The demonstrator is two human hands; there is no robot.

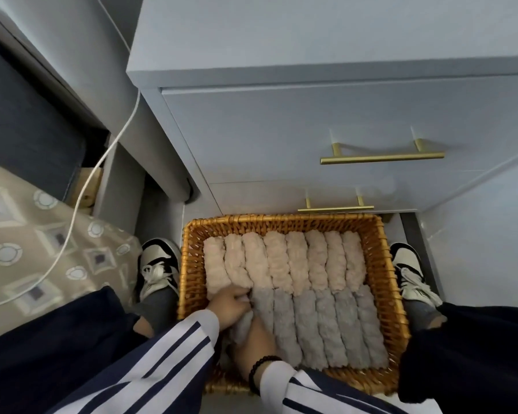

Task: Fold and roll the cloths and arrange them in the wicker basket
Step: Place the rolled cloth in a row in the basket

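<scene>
A wicker basket stands on the floor between my feet. Its far row holds several pink rolled cloths, and its near row holds several grey rolled cloths. At the near left corner both hands hold one more grey rolled cloth. My left hand curls its fingers round the roll's far end, beside the pink row. My right hand grips the near part of the roll, with its fingers hidden down in the basket.
A pale blue drawer unit with brass handles stands right behind the basket. My shoes flank the basket. A white cable hangs at the left over a patterned cloth.
</scene>
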